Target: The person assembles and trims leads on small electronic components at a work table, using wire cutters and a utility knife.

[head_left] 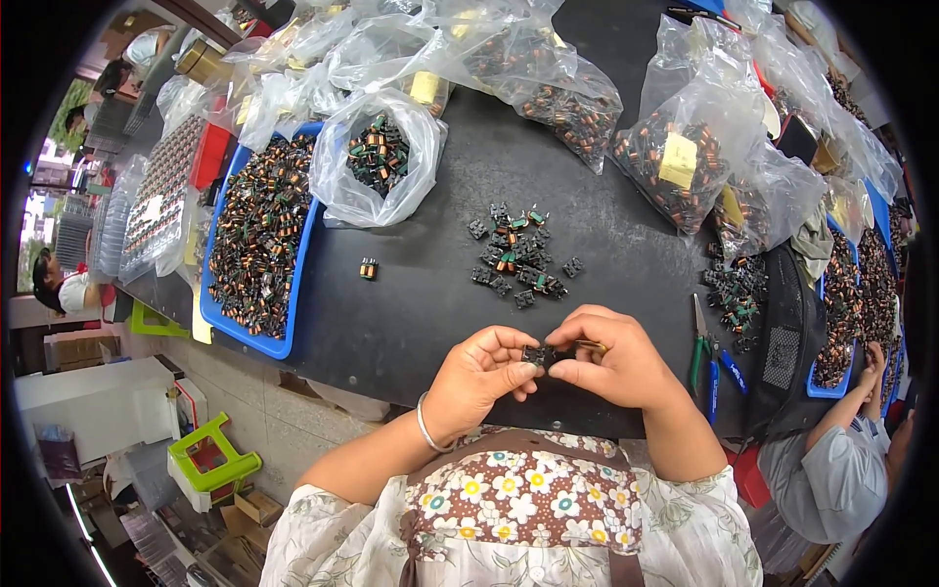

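Near the table's front edge, my left hand (479, 377) pinches a small black coil component (533, 354) between thumb and fingertips. My right hand (618, 360) is closed from the other side, its thumb and finger on a dark part that meets this piece. Whether the two are one part or two is hidden by the fingertips. A thin gold-coloured thing shows by the right fingers, too small to name. Just beyond both hands lies a loose pile of coil components (514, 252), black with copper and green. One single coil (368, 269) sits apart to the left.
On the left stand a blue tray (290, 333) full of coils and an opened plastic bag (430, 166). More filled bags (675, 161) lie at the back. Pliers (699, 342), blue-handled cutters (714, 377) and a black bag (782, 342) are at right, beside another person (822, 479).
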Demonstrator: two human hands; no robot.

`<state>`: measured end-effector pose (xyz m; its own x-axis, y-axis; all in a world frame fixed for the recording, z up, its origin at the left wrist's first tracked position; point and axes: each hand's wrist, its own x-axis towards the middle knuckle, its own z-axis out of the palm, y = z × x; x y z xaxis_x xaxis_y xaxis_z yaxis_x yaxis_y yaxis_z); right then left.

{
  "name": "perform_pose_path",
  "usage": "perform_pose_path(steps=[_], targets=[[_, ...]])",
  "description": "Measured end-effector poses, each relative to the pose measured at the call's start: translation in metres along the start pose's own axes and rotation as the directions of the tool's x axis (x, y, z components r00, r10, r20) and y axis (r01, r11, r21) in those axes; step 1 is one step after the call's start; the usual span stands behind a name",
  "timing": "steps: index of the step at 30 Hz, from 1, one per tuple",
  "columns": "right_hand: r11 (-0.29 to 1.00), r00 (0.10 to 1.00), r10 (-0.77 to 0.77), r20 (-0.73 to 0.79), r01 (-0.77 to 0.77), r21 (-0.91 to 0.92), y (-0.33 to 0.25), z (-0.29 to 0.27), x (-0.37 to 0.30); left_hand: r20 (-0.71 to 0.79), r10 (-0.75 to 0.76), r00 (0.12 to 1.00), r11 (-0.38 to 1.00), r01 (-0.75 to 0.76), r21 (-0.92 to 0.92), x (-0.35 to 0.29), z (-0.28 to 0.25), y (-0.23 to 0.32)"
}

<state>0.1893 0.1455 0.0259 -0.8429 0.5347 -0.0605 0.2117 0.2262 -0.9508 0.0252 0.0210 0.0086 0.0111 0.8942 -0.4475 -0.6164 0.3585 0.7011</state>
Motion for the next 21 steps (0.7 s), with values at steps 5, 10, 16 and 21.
perform_pose_path(steps=[5, 10, 16, 21], targets=[[0.989, 0.999, 0.035, 0.004, -0.035, 0.143, 0.0056, 0.0091, -0.0020, 0.018, 0.009, 1.000, 1.000, -0.009, 0.015, 0.0021, 0.0020, -0.0021], [0.988, 0.998, 0.070, -0.004, -0.069, 0.139, 0.0031, 0.0093, -0.0033, 0.027, 0.004, 1.000, 1.000, -0.004, -0.006, 0.0012, 0.0029, -0.0032], [0.985, 0.995, 0.097, -0.009, -0.094, 0.145, -0.0004, 0.0083, -0.0033, 0.017, -0.054, 0.998, 0.996, 0.055, -0.072, 0.0000, 0.0025, -0.0008], [0.982, 0.995, 0.103, -0.008, -0.101, 0.161, -0.0006, 0.0068, -0.0049, 0.081, -0.124, 0.989, 0.953, 0.142, -0.267, 0.0000, 0.0021, 0.0018]])
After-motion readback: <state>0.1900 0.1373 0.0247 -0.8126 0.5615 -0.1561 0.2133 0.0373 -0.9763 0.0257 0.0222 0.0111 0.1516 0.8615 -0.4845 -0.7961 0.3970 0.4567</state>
